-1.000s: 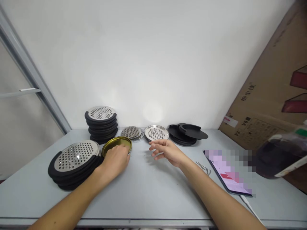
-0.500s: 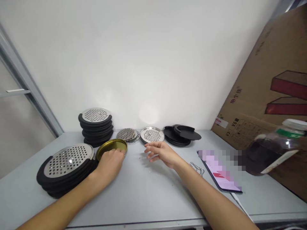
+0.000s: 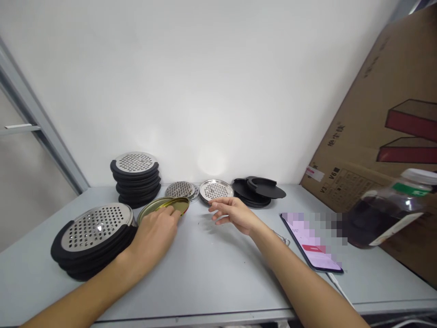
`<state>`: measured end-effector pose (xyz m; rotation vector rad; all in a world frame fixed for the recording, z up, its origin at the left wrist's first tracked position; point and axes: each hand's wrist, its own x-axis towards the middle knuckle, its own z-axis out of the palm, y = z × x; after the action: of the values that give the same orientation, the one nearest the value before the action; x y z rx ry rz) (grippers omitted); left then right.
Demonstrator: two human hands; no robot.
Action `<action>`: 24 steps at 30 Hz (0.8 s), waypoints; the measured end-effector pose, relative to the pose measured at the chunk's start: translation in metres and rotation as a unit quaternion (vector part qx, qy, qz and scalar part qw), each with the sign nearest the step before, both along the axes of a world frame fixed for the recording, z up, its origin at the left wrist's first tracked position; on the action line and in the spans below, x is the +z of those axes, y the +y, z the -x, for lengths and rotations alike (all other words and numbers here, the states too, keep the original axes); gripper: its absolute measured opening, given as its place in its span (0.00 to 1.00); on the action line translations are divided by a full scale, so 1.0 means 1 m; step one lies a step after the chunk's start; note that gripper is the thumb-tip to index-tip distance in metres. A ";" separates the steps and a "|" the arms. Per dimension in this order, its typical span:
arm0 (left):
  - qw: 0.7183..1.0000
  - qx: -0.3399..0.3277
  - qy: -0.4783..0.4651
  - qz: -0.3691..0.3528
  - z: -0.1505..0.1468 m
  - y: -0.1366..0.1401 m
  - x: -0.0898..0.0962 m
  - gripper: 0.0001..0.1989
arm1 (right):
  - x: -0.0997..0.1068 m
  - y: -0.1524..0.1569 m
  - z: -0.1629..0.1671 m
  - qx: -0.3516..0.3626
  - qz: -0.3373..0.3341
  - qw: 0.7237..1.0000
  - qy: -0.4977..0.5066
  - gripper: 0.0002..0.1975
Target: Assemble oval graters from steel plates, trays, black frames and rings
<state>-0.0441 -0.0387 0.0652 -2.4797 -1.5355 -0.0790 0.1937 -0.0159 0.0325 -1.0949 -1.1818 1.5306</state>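
My left hand point(image 3: 157, 231) is closed on a shallow gold tin lid point(image 3: 180, 203), which tilts up at its right side. Beneath it another gold lid point(image 3: 146, 211) shows, partly covered by my fingers. Just left of that hand stands a low stack of black-rimmed grater discs point(image 3: 97, 228), with a square-holed metal disc on top. My right hand point(image 3: 236, 214) hovers open over the table, fingers spread and holding nothing. Behind it lie shiny perforated metal discs point(image 3: 214, 188); smaller perforated discs point(image 3: 180, 188) lie to their left.
A taller stack of black-rimmed discs point(image 3: 137, 175) stands by the wall. Black plastic holders point(image 3: 254, 191) lie back right. On the right are metal wire pieces point(image 3: 282, 238), a phone point(image 3: 312, 248) with a white cable, a jar of dark liquid point(image 3: 378, 218) and a large carton point(image 3: 375, 114).
My left hand has raised a gold lid at its right side, uncovering another below. My right hand has shifted slightly to the right and stays open.
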 end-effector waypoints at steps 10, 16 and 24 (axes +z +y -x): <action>0.977 -0.214 0.000 -0.022 -0.057 -0.054 -0.028 0.09 | -0.002 0.015 -0.022 -0.060 -0.040 0.985 -0.155 0.12; 0.949 -0.301 -0.021 -0.094 -0.075 -0.071 -0.066 0.04 | -0.005 0.016 -0.031 0.001 -0.042 0.974 -0.223 0.10; 0.947 -0.312 -0.029 -0.078 -0.076 -0.073 -0.075 0.03 | -0.012 0.016 -0.035 0.089 -0.161 0.892 -0.412 0.09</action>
<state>0.0323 -0.1115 -0.0096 -2.7400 -0.6702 -0.3613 0.2292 0.0001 0.0205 -1.4828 -2.0704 0.9188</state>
